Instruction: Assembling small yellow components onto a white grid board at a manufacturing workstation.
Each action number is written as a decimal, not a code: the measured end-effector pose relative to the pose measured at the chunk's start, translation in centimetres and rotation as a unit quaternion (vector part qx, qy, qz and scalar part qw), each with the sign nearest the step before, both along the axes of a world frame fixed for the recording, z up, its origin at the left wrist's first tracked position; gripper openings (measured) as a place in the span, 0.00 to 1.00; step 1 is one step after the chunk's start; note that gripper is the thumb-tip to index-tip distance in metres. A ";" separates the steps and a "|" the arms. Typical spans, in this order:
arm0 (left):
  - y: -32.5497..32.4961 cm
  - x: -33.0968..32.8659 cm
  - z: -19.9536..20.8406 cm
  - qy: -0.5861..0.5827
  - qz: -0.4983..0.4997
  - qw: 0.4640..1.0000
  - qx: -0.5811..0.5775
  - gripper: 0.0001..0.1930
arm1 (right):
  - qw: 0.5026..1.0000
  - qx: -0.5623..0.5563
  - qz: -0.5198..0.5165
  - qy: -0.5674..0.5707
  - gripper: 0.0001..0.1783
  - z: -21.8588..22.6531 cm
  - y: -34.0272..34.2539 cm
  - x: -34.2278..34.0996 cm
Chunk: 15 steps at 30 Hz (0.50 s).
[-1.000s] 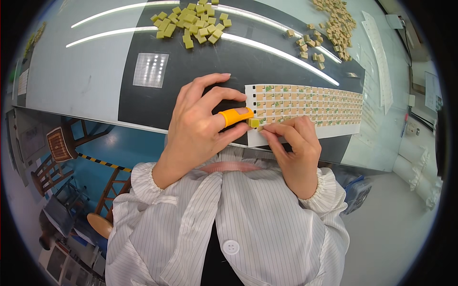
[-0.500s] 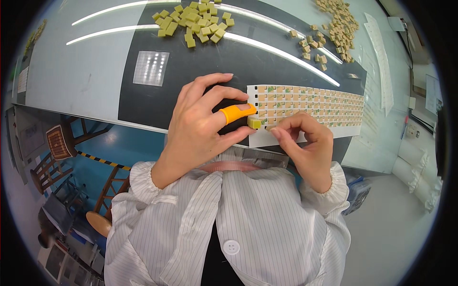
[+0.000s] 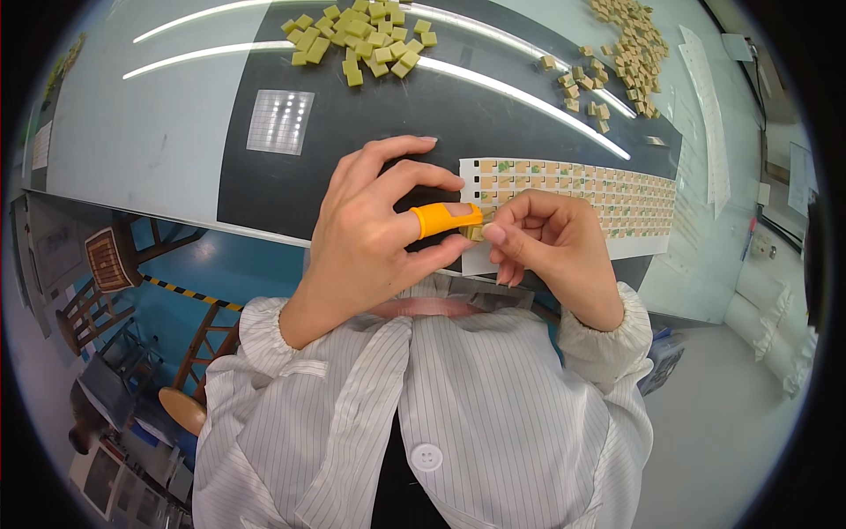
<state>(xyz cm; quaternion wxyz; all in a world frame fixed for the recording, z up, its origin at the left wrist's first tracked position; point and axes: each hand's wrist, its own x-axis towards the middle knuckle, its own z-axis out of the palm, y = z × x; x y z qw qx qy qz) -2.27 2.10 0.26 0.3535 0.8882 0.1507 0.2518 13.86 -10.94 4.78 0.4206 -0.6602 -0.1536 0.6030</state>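
Note:
My left hand (image 3: 370,220) wears an orange finger sleeve (image 3: 445,219) on one finger. Between that finger and the thumb it grips a small yellow-green block (image 3: 473,234), mostly hidden by fingers. My right hand (image 3: 551,242) meets it there, thumb and forefinger pinched against the block's right side. Whatever lies in that pinch is too small and covered to make out. Under both hands is a white sheet (image 3: 480,263) bearing rows of tan die-cut pieces with green marks; its left column shows black gaps.
A heap of yellow-green blocks (image 3: 361,35) lies on the black mat (image 3: 352,115). Tan-faced small blocks (image 3: 634,57) are piled at the far right. A clear gridded square (image 3: 279,122) lies on the left. Wooden stools (image 3: 113,257) stand beyond the table's near edge.
My right hand has moved left from the sheet's edge pieces to the block, its fingertips now touching it. My left hand still grips the block, the sleeved finger slightly farther right.

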 end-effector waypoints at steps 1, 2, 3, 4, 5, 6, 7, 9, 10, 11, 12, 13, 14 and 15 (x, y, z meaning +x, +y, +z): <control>0.0 0.0 0.0 0.000 0.001 1.000 0.001 0.11 | 1.000 -0.002 0.002 0.001 0.08 0.0 0.0 0.0; 0.0 0.0 0.0 0.000 0.001 1.000 0.001 0.11 | 1.000 -0.004 0.005 0.003 0.08 0.0 0.1 0.1; 0.0 0.0 0.0 0.001 0.000 1.000 0.002 0.11 | 1.000 -0.004 0.005 0.003 0.08 0.0 0.1 0.1; 0.0 0.0 0.1 0.003 -0.001 1.000 0.004 0.11 | 1.000 -0.007 0.006 0.003 0.08 0.0 0.1 0.1; 0.0 0.0 0.0 0.003 -0.001 1.000 0.004 0.11 | 1.000 -0.009 0.007 0.002 0.08 0.0 0.1 0.1; 0.0 0.0 0.0 0.002 0.000 1.000 0.004 0.11 | 1.000 -0.009 0.007 0.002 0.08 0.0 0.1 0.1; 0.0 0.0 0.0 0.001 0.002 1.000 0.005 0.11 | 1.000 -0.008 0.008 0.001 0.08 0.1 0.1 0.1; 0.0 0.0 0.0 0.001 0.002 1.000 0.005 0.11 | 1.000 -0.007 0.009 0.002 0.08 0.0 0.1 0.1; 0.0 0.0 0.0 0.002 0.001 1.000 0.005 0.11 | 1.000 -0.008 0.009 0.000 0.08 0.0 0.2 0.0; 0.0 0.0 0.0 0.001 0.001 1.000 0.005 0.11 | 1.000 -0.009 0.009 -0.002 0.08 0.0 0.2 0.0; 0.0 0.0 0.0 0.000 0.000 1.000 0.004 0.11 | 1.000 -0.009 0.008 -0.002 0.08 0.0 0.1 0.0; 0.0 0.0 0.0 -0.001 -0.001 1.000 0.004 0.11 | 1.000 -0.009 0.008 -0.002 0.08 0.0 0.1 0.0; 0.0 0.0 0.0 -0.001 -0.001 1.000 0.004 0.11 | 1.000 -0.009 0.007 -0.002 0.08 0.0 0.1 0.0; 0.0 0.0 0.0 -0.001 -0.001 1.000 0.003 0.11 | 1.000 -0.009 0.007 -0.002 0.08 0.0 0.1 0.0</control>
